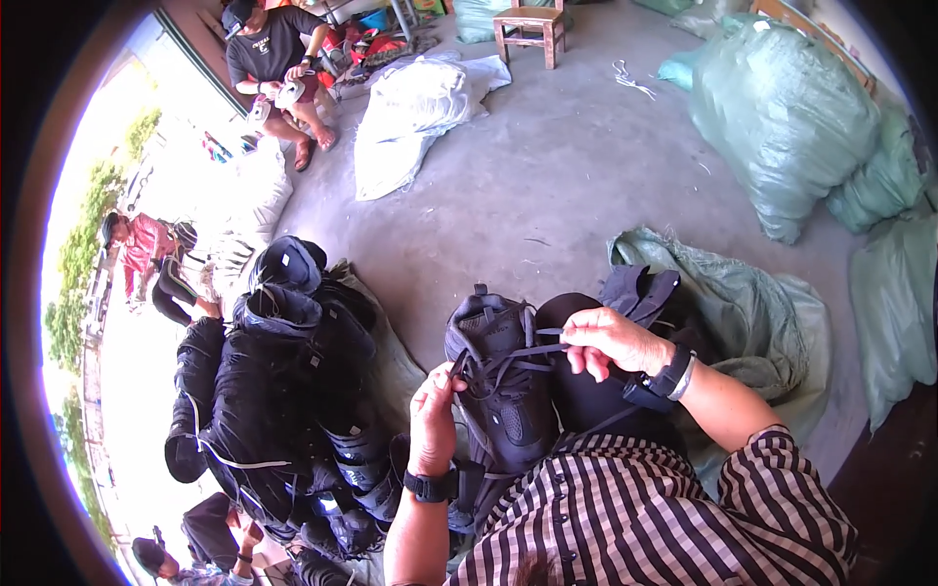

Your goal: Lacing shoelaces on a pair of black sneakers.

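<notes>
A dark high-top lace-up shoe (515, 415) rests in my lap, its toe toward me. My right hand (614, 342) pinches the dark shoelace (532, 354) and holds it out taut to the right of the shoe's opening. My left hand (433, 415) is at the left side of the shoe, thumb and fingers closed on a part of the same lace near the eyelets. The laces cross loosely over the tongue between my hands. Just right of the shoe is my dark-clothed knee (572, 327).
A big pile of dark shoes (283, 400) rises close on my left. More dark footwear (640, 293) lies on a green woven sack (772, 322) at right. Bulging green sacks (782, 107), a white sack (415, 112) and a wooden chair (531, 29) stand farther off. Other people sit at left.
</notes>
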